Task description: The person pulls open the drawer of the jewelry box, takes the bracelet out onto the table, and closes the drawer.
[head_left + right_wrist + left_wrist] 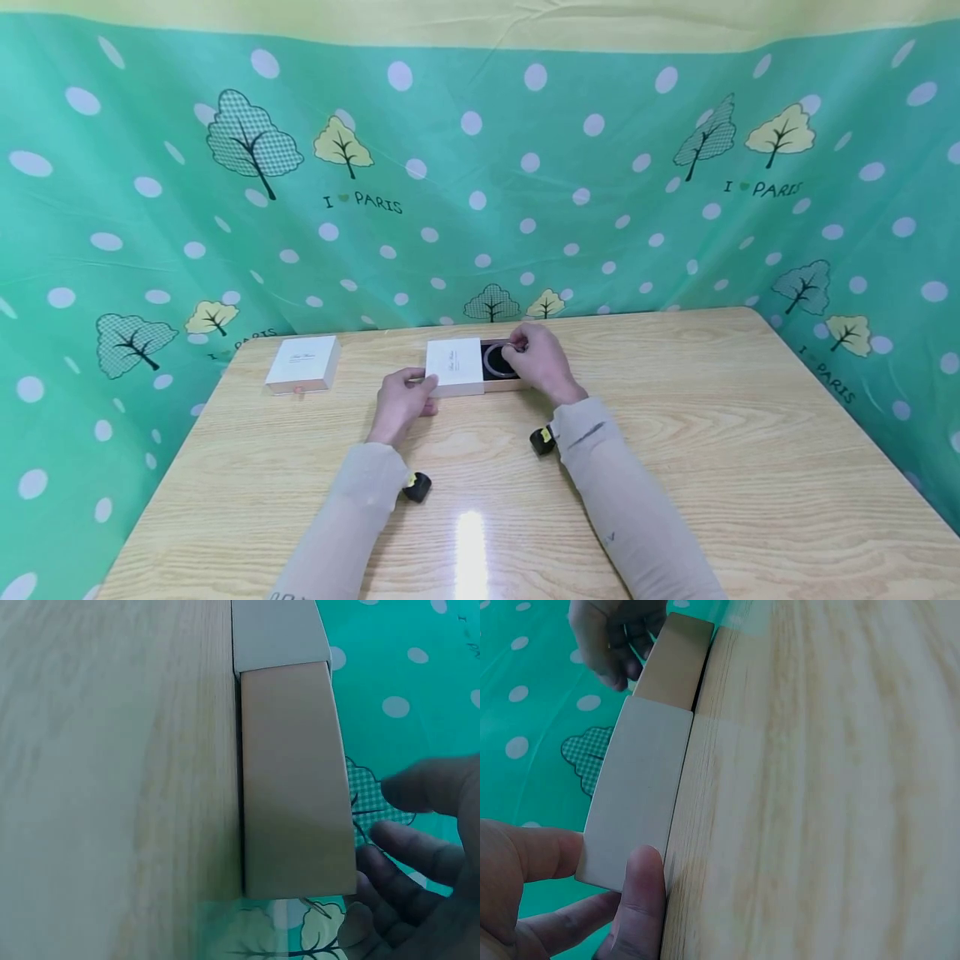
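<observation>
A gray ring (487,362) is in the open drawer (504,386) of a white box (454,360), mid-frame. The left hand (401,404) has its grip on the box; I can't tell if the right hand (543,364) pinches the ring. Another box (303,360) sits upper left on the tabletop (750,450).

Left box (303,364) and cover (455,367) near far edge of desk (750,450), curtain (450,208) behind.
Left box by far left corner, well apart from cover. Cover sits around middle of far edge; tray (504,386) sticks out its right side, ring (487,362) in tray. Left grip (402,402) touching cover's near left corner, right grip (545,364) at tray's right part. Left forearm (341,517), right forearm (637,500) over desk's near half.
</observation>
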Demonstrator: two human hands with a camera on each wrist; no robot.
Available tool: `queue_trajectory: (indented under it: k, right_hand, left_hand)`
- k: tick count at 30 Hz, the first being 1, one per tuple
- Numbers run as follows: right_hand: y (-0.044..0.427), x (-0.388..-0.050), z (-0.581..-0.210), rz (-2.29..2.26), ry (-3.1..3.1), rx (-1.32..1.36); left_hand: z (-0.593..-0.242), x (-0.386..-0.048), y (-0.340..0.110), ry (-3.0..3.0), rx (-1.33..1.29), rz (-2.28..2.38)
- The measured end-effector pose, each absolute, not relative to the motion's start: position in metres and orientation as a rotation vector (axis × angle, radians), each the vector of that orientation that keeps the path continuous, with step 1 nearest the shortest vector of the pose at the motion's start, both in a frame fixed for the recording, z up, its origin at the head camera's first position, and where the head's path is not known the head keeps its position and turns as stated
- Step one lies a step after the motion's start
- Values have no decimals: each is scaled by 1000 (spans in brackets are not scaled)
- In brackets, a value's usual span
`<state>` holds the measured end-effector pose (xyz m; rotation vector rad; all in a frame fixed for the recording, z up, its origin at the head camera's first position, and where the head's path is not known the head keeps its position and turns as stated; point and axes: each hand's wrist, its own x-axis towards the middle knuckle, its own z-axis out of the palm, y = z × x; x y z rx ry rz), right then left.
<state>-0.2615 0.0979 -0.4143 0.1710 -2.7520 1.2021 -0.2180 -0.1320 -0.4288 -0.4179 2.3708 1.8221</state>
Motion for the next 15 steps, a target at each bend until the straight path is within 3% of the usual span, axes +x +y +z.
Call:
queue_trajectory:
  k: [15]
  right_hand:
    - [91,-261,-418,800,-2886,362]
  left_hand:
    - [-430,-219,-132,2368,-428,1826]
